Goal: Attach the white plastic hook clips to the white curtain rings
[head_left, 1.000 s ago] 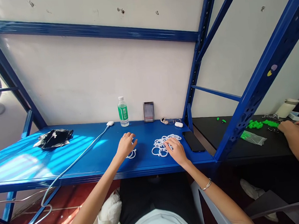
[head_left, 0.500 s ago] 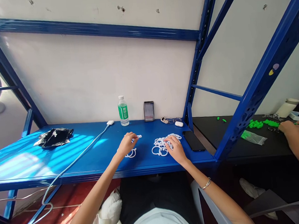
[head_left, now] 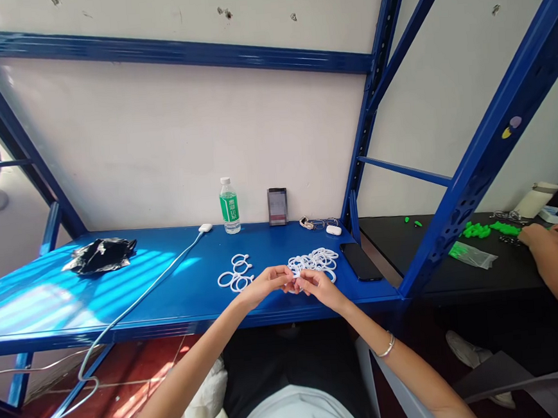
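Observation:
Both my left hand (head_left: 271, 283) and my right hand (head_left: 316, 286) meet over the front of the blue table, fingertips pinched on one white plastic ring (head_left: 296, 274). Much of that ring is covered by my fingers. Just behind and to the right of my hands lies a pile of white rings (head_left: 325, 257), several overlapping one another. To the left of my left hand a smaller group of white rings (head_left: 227, 279) rests on the table, each with a small knob at its edge.
At the back stand a water bottle (head_left: 229, 208) and a small dark-framed device (head_left: 277, 206). A black phone (head_left: 361, 262) lies right of the pile. A white cable (head_left: 145, 291) crosses the left side near a crumpled black bag (head_left: 102, 256). Another person's hand (head_left: 542, 238) works at the right-hand table.
My left hand has let go of a ring at the left group and moved right. My right hand has drawn a ring from the pile, and both hands now hold it.

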Demonstrator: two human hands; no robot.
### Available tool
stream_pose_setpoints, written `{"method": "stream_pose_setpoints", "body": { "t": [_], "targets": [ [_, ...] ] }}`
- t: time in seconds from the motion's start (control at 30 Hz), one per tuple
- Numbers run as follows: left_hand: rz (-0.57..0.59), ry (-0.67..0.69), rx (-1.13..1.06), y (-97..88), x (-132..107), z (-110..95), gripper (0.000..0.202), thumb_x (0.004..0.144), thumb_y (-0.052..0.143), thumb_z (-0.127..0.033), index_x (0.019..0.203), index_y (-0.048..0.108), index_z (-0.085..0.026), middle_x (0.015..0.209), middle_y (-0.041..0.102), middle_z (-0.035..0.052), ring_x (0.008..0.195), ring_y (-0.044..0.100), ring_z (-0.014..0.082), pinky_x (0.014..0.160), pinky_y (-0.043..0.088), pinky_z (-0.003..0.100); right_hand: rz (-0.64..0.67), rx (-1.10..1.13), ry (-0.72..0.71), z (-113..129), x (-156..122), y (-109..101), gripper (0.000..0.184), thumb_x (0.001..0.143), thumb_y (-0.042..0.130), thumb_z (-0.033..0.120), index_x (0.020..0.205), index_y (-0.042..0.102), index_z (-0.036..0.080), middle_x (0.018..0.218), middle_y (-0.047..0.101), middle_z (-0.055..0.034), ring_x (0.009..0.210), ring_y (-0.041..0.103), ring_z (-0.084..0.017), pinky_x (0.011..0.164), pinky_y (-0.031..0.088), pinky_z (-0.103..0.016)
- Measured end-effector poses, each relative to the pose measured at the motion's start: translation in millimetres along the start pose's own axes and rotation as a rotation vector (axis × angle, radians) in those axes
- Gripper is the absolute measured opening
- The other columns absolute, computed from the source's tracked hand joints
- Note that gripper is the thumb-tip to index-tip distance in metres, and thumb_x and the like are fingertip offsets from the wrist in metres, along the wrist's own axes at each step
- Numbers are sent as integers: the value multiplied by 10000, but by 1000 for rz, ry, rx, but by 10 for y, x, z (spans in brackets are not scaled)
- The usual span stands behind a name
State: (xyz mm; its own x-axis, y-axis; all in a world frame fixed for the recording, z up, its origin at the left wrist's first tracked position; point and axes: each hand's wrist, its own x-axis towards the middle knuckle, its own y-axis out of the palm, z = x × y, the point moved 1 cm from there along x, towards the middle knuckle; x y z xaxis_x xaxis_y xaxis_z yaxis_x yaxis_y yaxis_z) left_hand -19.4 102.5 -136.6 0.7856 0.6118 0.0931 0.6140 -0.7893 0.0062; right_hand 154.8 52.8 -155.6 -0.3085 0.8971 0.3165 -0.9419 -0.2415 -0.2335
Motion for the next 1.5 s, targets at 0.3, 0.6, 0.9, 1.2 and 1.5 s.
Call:
{"method": "stream_pose_setpoints", "body": {
  "t": [0.3, 0.6, 0.9, 1.2, 1.5],
  "targets": [
    [26, -89, -401, 76, 3, 26, 302, 794, 562, -342, 582, 434, -169, 548, 361, -32, 626, 445, 127, 702, 403, 268, 205, 893, 191, -11, 2, 117, 266, 801, 619, 364, 668, 502, 166, 642, 424, 2, 609, 360, -110, 593, 335, -232],
    [13, -26, -491, 94, 36, 44, 313, 788, 513, -316, 542, 378, -177, 541, 293, -33, 582, 392, 118, 665, 410, 259, 152, 1039, 192, -9, 49, 108, 268, 728, 566, 320, 561, 418, 172, 643, 366, 1, 637, 359, -119, 598, 361, -236],
    [-292, 148, 680, -285, -7, -14, 268, 832, 507, -344, 1028, 608, -192, 1091, 595, 94, 1030, 528, 252, 834, 462, 359, -277, -77, 6, -63, 32, -185, 325, 892, 491, 464, 761, 608, 191, 770, 543, -33, 679, 465, -157, 637, 373, -291],
    [-597, -208, 1548, -973, -77, 190, 296, 901, 390, -171, 1115, 591, -129, 1147, 573, 163, 1117, 483, 306, 844, 440, 387, -466, -1031, -196, -213, 32, -401, 241, 944, 402, 267, 852, 615, 202, 909, 596, -93, 881, 508, -250, 752, 410, -377],
    [-565, -266, 1592, -1097, -108, 220, 249, 886, 416, -169, 958, 653, -145, 1043, 609, 152, 1041, 522, 305, 785, 434, 365, -469, -1055, -207, -221, 36, -376, 180, 919, 430, 206, 883, 605, 193, 934, 592, -87, 902, 518, -242, 772, 411, -371]
  ]
}}
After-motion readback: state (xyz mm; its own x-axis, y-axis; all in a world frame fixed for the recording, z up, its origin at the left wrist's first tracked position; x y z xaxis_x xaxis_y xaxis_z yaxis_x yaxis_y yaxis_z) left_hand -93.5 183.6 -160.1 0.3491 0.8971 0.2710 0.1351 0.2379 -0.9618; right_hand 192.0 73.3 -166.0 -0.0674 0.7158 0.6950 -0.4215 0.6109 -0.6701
